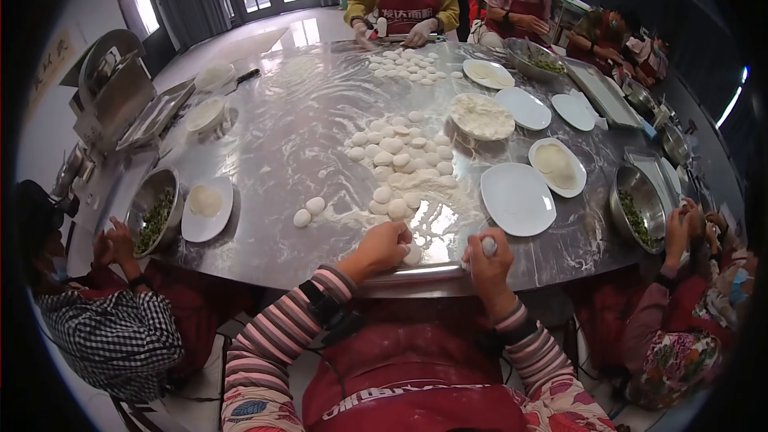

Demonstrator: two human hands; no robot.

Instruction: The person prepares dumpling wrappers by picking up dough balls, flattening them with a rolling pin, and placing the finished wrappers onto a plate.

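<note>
Take the desk (276, 156) as a clock face, with the wearer at 6 o'clock and the dough pile (400, 148) at its middle. The left hand (382, 250) is near 6, fingers curled in, with a dough ball (412, 255) right at the fingertips (whether it grips anything inside is hidden). The right hand (490, 262), towards 5, is clenched round a pale, round-ended tool (489, 246), most of which the fingers cover.

Two dough pieces (309, 211) sit apart from the pile at 8 o'clock, and a second pile (408, 66) lies at 12, before a gloved person (412, 0). At 4 are a bare white plate (518, 200) and, farther out, a bowl of greens (638, 210). A floury plate (482, 117) is at 2 (heaped white). Another greens bowl (157, 212) stands past the two pieces, between 8 and 9, beside a plate with pale rounds (206, 210).
</note>
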